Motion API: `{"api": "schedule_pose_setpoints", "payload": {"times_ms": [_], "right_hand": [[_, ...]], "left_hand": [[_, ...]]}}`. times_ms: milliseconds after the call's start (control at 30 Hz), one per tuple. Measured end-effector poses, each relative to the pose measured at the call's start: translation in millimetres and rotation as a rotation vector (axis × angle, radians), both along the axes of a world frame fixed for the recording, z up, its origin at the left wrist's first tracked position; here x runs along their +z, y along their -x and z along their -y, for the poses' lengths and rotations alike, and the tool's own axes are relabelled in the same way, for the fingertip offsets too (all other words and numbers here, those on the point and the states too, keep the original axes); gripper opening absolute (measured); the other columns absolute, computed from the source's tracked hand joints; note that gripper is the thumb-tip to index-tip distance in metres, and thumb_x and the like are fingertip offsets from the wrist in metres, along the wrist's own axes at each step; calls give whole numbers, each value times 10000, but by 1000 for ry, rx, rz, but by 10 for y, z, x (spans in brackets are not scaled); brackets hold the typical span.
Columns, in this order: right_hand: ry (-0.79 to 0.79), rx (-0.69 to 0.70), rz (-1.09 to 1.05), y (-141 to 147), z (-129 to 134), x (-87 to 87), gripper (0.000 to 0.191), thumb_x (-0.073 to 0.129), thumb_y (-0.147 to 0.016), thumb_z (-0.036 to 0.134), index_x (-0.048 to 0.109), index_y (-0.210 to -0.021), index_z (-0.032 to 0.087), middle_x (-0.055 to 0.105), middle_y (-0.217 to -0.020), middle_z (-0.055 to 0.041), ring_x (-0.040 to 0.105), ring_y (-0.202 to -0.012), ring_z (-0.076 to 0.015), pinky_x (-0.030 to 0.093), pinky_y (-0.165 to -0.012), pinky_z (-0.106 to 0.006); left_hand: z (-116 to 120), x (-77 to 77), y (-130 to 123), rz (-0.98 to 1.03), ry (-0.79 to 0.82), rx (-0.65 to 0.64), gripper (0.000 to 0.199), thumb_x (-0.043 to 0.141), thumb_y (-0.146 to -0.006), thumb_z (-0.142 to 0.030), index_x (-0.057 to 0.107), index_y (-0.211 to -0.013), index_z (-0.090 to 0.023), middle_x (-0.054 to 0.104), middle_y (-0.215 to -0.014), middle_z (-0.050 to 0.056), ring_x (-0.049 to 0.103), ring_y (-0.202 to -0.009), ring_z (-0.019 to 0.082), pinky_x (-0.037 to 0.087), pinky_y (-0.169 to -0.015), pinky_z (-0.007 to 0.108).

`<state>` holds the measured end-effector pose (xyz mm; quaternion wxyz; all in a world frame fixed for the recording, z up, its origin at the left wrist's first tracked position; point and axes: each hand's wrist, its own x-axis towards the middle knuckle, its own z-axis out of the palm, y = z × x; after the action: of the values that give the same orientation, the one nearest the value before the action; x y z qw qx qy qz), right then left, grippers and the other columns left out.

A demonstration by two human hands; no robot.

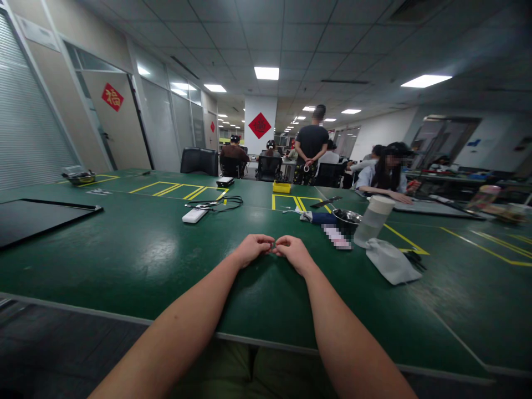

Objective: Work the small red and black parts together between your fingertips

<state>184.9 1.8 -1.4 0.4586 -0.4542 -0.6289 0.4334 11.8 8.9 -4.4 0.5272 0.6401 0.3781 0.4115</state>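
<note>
Fingers [264, 238] curled inward, left hand [251, 249] and right hand [294, 252] nearly meeting over table [187, 266]; cannot tell whether gripping.

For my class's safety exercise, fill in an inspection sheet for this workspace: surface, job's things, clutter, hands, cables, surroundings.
Surface: glossy green tabletop marked with yellow lines.
Job's things: any item between the fingertips is too small to identify.
Clutter: white rectangular device, yellow rectangular box, shiny round metal bowl, translucent cylindrical container, pale grey pouch.
Hands: left hand and right hand close together above the table, fingers bent; grip unclear.
Cables: thin black cable, loosely looped beside the white device.
Surroundings: person in a dark T-shirt standing with hands behind the back; others seated; red diamond-shaped sign on a white pillar.
</note>
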Motion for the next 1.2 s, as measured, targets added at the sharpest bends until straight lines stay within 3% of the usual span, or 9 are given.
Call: {"api": "schedule_pose_setpoints", "payload": {"times_ms": [167,333,833,1033,1200], "right_hand": [[-21,-39,-60,-25,-13,2,145,632,-656,187,641,-791,133,646,-634,-20,612,-572,-124,467,-536,-221],[95,-27,-197,-3,-60,-62,151,651,-629,138,627,-777,125,683,-707,-52,658,-637,-144,510,-569,-219],[233,0,-281,-18,-46,-96,132,665,-614,74,642,-736,119,665,-692,-53,668,-650,-147,530,-580,-209],[182,32,-273,-22,-47,-101,157,720,-575,117,632,-706,119,637,-610,-10,589,-531,-86,488,-547,-191],[202,46,-235,1,-42,-88,144,674,-613,111,653,-756,116,674,-664,-51,637,-578,-121,496,-529,-195]], "left_hand": [[14,17,-7,146,179,36,285,596,-767,-104,635,-1050,-117,675,-824,61,625,-659,96,529,-695,243],[5,10,-24,211,245,36,238,594,-755,-66,659,-981,-96,703,-845,91,655,-674,104,542,-703,217],[-16,-28,-43,217,272,39,245,590,-730,-6,664,-950,-83,698,-816,87,676,-706,125,551,-683,195],[-38,-56,-47,199,255,50,216,585,-736,0,661,-920,-84,685,-781,75,670,-681,116,546,-682,205],[-31,-49,-49,148,209,11,226,559,-752,-19,661,-937,-100,697,-780,71,652,-639,95,528,-645,191]]}}
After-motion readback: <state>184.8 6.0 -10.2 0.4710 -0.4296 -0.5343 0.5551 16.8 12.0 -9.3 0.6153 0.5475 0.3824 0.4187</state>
